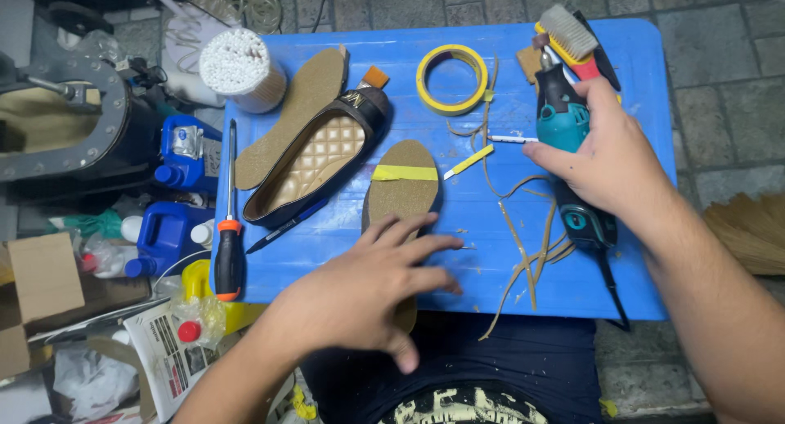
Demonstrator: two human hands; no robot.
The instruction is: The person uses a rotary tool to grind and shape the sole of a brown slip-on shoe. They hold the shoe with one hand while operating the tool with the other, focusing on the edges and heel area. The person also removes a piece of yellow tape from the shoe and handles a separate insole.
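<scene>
Both hands busy: right hand point(601, 158) grips rotary tool point(564, 142), left hand point(360, 293) flat on insole point(401, 187).

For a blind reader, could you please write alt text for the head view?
A person's right hand rests on a teal rotary tool on a blue table, while the left hand hovers over a taped insole. A black shoe, screwdriver and tape roll lie nearby.

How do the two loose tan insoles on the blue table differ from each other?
The insole under the left hand lies near the front edge; the other insole lies farther back, beside the black shoe.
The near insole carries a strip of yellow tape across it; the far insole is bare.
The near insole is partly covered by the hand; the far one is untouched.
Both are tan, flat and foot-shaped.
</scene>
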